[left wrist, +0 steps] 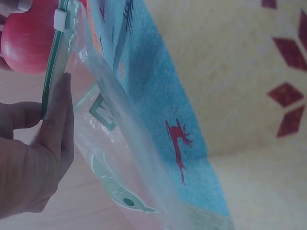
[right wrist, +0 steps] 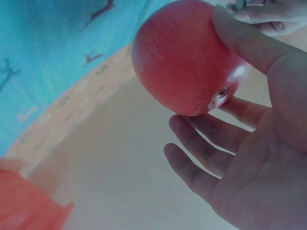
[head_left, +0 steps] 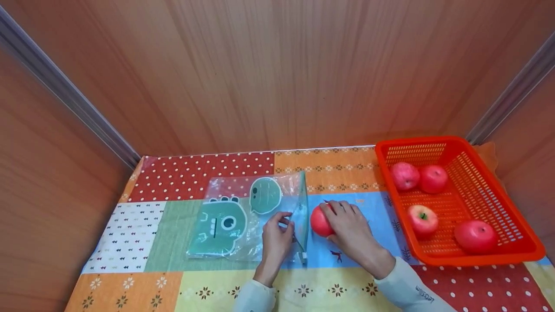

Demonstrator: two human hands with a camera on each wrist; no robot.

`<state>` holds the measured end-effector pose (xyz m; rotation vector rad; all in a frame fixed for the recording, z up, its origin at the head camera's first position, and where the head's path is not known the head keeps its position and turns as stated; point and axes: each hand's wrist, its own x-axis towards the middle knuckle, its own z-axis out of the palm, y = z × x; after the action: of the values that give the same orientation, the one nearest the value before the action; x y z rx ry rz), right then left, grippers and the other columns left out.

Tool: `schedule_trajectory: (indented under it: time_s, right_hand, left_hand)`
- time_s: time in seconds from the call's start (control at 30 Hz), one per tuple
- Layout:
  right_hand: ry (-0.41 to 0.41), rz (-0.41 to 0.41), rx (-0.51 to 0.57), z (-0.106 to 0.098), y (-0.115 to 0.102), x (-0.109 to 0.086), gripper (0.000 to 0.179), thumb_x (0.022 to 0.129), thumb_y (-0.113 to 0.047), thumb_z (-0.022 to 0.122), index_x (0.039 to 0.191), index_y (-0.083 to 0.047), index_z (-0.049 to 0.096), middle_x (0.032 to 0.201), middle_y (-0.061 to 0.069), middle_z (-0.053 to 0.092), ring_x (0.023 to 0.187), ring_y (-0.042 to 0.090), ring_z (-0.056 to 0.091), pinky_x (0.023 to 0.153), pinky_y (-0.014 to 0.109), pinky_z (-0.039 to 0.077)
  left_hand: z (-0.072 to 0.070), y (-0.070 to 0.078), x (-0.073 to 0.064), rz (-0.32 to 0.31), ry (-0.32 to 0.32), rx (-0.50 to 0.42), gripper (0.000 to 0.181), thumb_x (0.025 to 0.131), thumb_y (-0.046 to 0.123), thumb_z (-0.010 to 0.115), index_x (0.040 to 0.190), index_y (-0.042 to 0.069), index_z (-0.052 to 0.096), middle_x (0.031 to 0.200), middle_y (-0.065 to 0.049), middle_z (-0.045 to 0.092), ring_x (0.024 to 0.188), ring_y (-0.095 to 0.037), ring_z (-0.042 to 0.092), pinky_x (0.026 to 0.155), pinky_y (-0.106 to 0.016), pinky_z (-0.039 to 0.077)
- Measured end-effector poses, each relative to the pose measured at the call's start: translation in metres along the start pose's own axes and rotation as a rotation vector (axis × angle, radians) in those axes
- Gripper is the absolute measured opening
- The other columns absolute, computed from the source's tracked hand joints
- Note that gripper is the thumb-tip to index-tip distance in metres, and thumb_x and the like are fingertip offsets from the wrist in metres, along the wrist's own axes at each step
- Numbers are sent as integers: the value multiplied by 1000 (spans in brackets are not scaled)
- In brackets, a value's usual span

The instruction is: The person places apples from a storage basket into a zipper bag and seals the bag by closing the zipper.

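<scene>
A clear zip bag (head_left: 230, 247) with green cartoon dinosaur prints lies flat on the cloth, its green zip edge facing right. At that edge my left hand (head_left: 276, 238) pinches the bag's mouth between thumb and fingers, seen closely in the left wrist view. A white slider (left wrist: 60, 20) sits at one end of the zip. Just right of the bag's mouth, my right hand (head_left: 353, 229) grips a red apple (head_left: 320, 222) between thumb and fingertips. In the right wrist view, the apple's dimpled end faces the palm and two fingers extend past it.
An orange-red plastic basket (head_left: 477, 260) stands on the right with several apples inside, one of them a paler apple (head_left: 422, 220). Patchwork cloth (head_left: 225, 290) covers the table. Wood-grain panels (head_left: 269, 78) rise behind and on both sides.
</scene>
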<state>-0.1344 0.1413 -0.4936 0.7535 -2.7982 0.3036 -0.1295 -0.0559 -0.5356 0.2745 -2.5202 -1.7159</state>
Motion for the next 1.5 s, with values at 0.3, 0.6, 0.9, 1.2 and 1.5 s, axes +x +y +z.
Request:
schedule_trajectory:
  time_s: [0.3,0.6,0.9,1.2,1.5]
  right_hand:
    - [-45,15,5,6,-6,4,79,72,-22,99,139,-8,60,132,18,64,120,38,59,103,57,53]
    - [-24,0,49,15,-11,8,79,71,-21,100,138,-7,60,131,17,65,121,38,59,103,58,54]
    - [-4,-9,57,22,-16,13,77,72,-24,99,136,-8,60,129,15,64,120,36,58,101,55,54]
    - [-22,9,60,26,-24,17,82,70,-22,100,140,-7,60,130,16,64,121,35,57,97,53,56]
    - [24,-5,42,35,-25,18,79,71,-25,100,138,-8,62,128,14,65,118,34,58,96,50,57]
  left_hand:
    - [0,0,0,2,4,9,23,96,-3,70,120,-2,71,92,-8,67,68,-14,64,61,-29,62]
    - [0,0,0,-10,-4,9,24,96,-2,70,121,-2,71,93,-8,67,69,-14,65,62,-29,63]
    - [1,-2,0,14,6,11,23,95,-4,71,118,-2,72,92,-8,67,69,-14,64,62,-28,62]
    - [1,-4,-2,59,33,11,22,93,-4,72,115,-1,74,90,-8,70,72,-14,65,62,-26,61]
    - [-1,-3,-3,61,37,-6,21,94,-3,72,115,1,74,91,-7,68,72,-13,65,62,-27,61]
